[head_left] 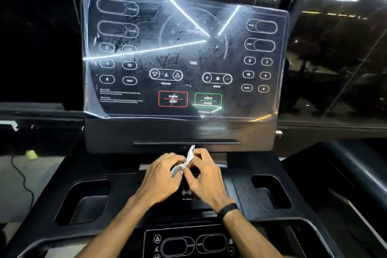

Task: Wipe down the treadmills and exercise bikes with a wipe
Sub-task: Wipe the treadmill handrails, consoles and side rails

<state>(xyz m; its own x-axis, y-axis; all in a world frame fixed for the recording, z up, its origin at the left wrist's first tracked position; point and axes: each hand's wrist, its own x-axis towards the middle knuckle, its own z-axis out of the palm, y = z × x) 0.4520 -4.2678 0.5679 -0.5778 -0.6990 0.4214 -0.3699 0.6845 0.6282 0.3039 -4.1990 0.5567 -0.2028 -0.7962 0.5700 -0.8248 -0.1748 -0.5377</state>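
Observation:
A black treadmill console fills the view, and its glossy display panel (pixel 184 52) is streaked with wet smears. Below the panel, over the console's middle shelf, my left hand (pixel 162 176) and my right hand (pixel 204 176) meet around a small crumpled white wipe (pixel 186 161). Both hands pinch it between fingers and thumb, and one twisted end sticks up toward the panel's lower edge. A black band sits on my right wrist.
Two recessed cup holders (pixel 83 201) (pixel 270 190) flank the hands. A lower control strip (pixel 192 245) lies near the bottom edge. Left of the machine a black cable (pixel 23 176) runs across the floor by a yellow-green ball (pixel 31 154). Dark glass reflecting ceiling lights stands to the right.

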